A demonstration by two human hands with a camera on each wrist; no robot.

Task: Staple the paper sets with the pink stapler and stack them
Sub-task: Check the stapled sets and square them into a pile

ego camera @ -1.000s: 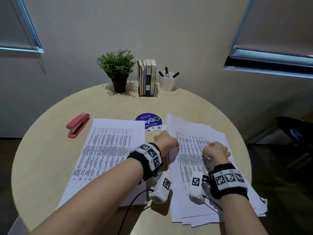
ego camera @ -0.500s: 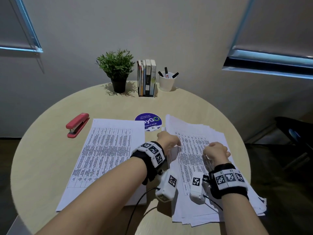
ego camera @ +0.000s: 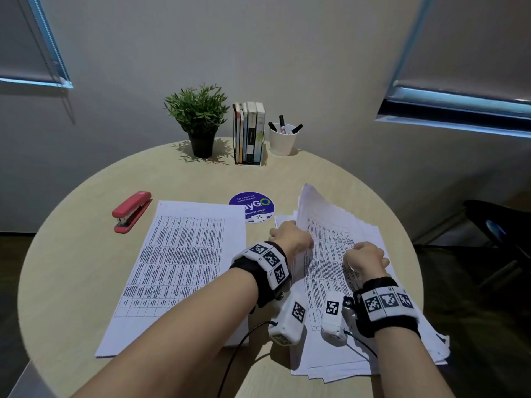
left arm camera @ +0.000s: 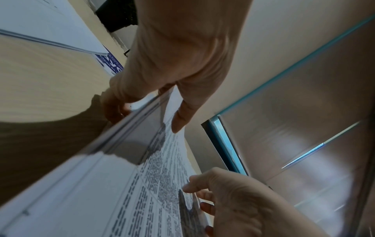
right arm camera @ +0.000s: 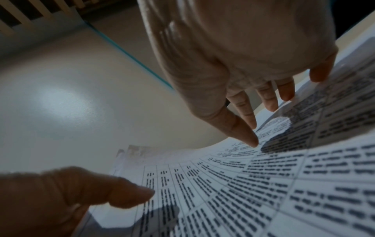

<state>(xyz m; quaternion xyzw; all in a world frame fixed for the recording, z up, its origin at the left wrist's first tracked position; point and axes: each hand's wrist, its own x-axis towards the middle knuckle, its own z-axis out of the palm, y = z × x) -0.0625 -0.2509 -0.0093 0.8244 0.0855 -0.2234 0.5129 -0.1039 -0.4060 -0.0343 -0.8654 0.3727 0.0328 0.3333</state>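
The pink stapler lies at the table's far left, away from both hands. A flat paper stack sits left of centre. On the right is a loose paper pile. A set of printed sheets is raised off it along its left edge and far end. My left hand grips that left edge, thumb on top and fingers underneath. My right hand pinches the same set further right, thumb on the print and fingers behind the sheet.
At the back of the round wooden table stand a potted plant, a row of books and a white cup of markers. A blue round sticker lies between the two paper stacks. A dark chair is off to the right.
The top sheets of the right pile have lifted, their far end now curling upward. My left hand has slid further along the left edge; the right hand has hardly moved.
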